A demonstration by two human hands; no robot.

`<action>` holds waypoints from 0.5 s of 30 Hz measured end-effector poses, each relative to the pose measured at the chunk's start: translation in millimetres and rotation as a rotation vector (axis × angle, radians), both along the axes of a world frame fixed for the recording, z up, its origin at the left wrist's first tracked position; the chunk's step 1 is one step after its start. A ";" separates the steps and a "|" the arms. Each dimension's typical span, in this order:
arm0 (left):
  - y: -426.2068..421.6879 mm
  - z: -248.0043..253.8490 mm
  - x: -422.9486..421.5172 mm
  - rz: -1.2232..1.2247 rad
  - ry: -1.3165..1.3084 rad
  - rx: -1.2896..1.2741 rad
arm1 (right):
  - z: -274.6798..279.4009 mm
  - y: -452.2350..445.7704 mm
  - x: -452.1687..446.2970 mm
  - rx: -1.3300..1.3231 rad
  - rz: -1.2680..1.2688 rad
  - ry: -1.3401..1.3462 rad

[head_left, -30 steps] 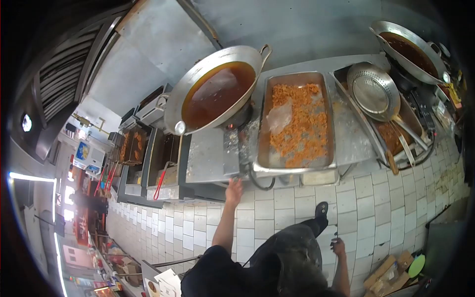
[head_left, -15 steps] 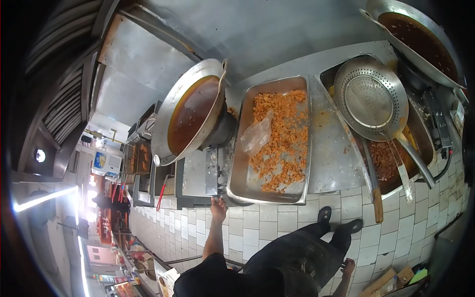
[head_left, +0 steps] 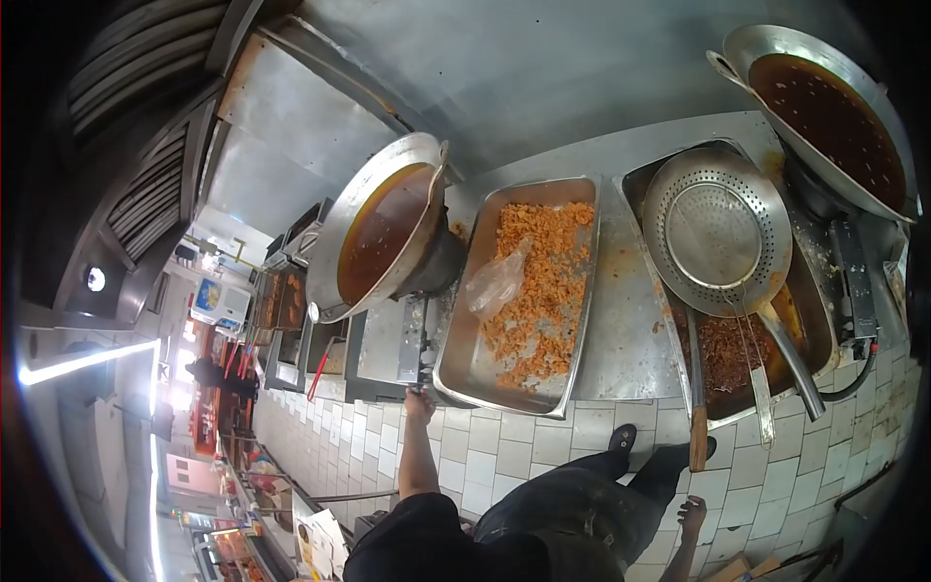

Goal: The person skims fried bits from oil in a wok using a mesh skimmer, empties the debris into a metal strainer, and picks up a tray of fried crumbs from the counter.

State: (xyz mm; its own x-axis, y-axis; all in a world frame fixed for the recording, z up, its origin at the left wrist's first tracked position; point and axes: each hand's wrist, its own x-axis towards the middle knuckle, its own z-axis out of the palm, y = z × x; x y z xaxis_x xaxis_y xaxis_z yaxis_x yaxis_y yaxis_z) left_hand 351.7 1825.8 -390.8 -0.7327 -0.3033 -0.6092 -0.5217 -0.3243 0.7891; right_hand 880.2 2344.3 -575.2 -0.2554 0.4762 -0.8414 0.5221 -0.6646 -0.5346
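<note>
My left hand (head_left: 419,405) reaches to the front edge of the stove, its fingers closed around a small burner knob below the left wok; the knob is mostly hidden by them. That wok (head_left: 320,257) holds dark reddish oil and sits on a burner. To the right of this hand lies a deep steel tray (head_left: 451,364) with orange-brown fried bits (head_left: 543,320) and a crumpled clear plastic bag (head_left: 499,279) on top. Low beside my body hangs my right hand (head_left: 691,514), with loosely bent fingers apart and nothing in them.
A perforated strainer (head_left: 718,238) and wooden-handled tool (head_left: 698,427) rest across a second tray (head_left: 827,339) with dark bits in oil. Another wok (head_left: 747,44) of dark oil stands far right. A red-handled tool (head_left: 318,373) is at left. Tiled floor (head_left: 485,436) runs below.
The view has shifted slightly, so the stove and trays sit lower in the picture. My left hand stays at the knob; my right hand still hangs beside my body.
</note>
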 end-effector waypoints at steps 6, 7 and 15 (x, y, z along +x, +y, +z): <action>2.8 0.6 -5.3 0.081 -0.054 0.024 | -10.6 96.8 15.3 0.257 -0.097 0.145; 6.9 3.0 -1.4 0.065 -0.038 0.036 | -7.7 130.0 15.2 0.359 -0.178 0.240; -65.2 -46.0 -11.7 -0.283 0.119 -0.143 | 158.6 304.2 -63.1 0.891 -0.378 0.402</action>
State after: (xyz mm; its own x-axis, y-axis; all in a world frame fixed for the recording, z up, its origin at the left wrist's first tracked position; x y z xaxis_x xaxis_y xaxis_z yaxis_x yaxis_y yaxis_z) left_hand 340.0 1760.6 -436.8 -0.8632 -0.1544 -0.4806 -0.4771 -0.0614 0.8767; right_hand 817.1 2648.5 -416.6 -0.1444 0.9890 -0.0333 0.0376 -0.0281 -0.9989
